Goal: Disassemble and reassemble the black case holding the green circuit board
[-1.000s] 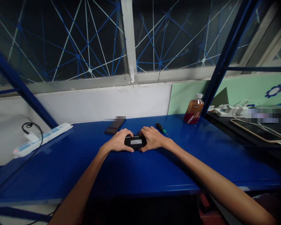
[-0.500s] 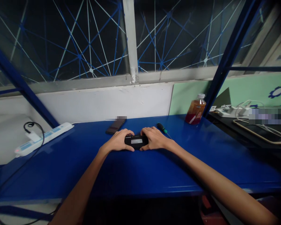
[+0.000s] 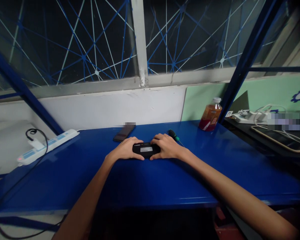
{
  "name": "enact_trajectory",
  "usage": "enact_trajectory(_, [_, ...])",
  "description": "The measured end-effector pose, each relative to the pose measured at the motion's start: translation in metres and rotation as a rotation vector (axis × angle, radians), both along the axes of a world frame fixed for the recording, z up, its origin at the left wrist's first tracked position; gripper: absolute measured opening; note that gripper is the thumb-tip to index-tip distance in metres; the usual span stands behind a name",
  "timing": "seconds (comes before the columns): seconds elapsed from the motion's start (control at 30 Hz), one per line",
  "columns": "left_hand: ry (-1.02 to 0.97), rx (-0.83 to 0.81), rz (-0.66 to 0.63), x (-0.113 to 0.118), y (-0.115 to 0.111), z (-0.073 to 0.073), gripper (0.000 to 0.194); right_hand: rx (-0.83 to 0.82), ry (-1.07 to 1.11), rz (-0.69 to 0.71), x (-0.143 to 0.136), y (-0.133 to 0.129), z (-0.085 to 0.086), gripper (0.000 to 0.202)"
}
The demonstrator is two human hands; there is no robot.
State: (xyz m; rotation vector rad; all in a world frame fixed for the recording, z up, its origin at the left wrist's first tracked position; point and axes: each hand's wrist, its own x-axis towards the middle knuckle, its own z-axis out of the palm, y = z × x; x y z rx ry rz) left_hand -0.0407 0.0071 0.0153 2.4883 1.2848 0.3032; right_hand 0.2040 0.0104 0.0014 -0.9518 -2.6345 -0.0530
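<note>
Behind the device (image 3: 146,150) lie a phone (image 3: 123,134) left, a screwdriver (image 3: 173,134) right.

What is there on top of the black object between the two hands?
A pale label is on the black object; its print is too small to read. The left hand and right hand cover the object's ends, hiding whatever is there.

Black device (image 3: 148,154), ends behind left grip (image 3: 126,148) and right grip (image 3: 167,146), label (image 3: 146,149) illegibly small
</note>
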Motion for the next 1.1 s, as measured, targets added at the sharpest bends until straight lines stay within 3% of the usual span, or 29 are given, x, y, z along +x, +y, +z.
enact_trajectory(0.3, [0.03, 0.006, -0.015, 0.0008, -0.0027, 0.0022, 0.076, -0.013, -0.009, 0.033, -0.0023, -0.009, 0.0011, 0.067])
enact_trajectory(0.7, [-0.15, -0.144, -0.053, 0.0002, -0.0006, 0.003, 0.077, -0.173, 0.043, 0.015, -0.0064, -0.005, 0.0006, 0.063])
enact_trajectory(1.1, [-0.143, -0.202, -0.05, 0.0029, -0.0013, 0.006, 0.077, -0.263, 0.071, 0.016, -0.0071, -0.004, 0.0028, 0.061])
